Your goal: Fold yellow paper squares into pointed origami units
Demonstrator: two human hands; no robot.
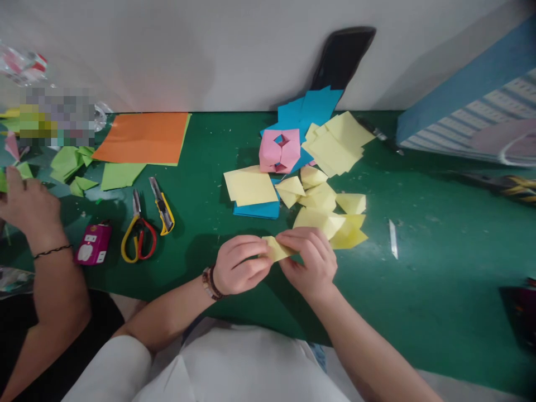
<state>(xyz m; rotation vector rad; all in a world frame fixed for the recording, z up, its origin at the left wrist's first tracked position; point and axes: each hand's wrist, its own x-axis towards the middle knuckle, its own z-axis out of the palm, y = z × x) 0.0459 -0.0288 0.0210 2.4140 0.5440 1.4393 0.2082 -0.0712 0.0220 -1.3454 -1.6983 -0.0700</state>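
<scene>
Near the front of the green table, my left hand (244, 264) and my right hand (310, 259) pinch a small folded piece of pale yellow paper (277, 249) from its two sides. Both hands are closed, and their fingers cover part of it. Several folded yellow paper pieces (318, 197) lie just beyond my right hand. Flat yellow sheets (251, 184) rest on blue paper (256, 210) beyond my left hand. Behind them sits a pink folded paper box (280, 151) with openings in its faces, close to more blue sheets (310, 107) and a fan of yellow sheets (338, 143).
Left of my hands lie scissors (138, 231), a yellow cutter knife (162, 207) and a magenta power socket (94, 244). Orange sheets (144, 138) lie behind. A co-worker's hand (31, 204) is among green papers at far left. A blade (393, 238) and pliers (502, 183) are on the right.
</scene>
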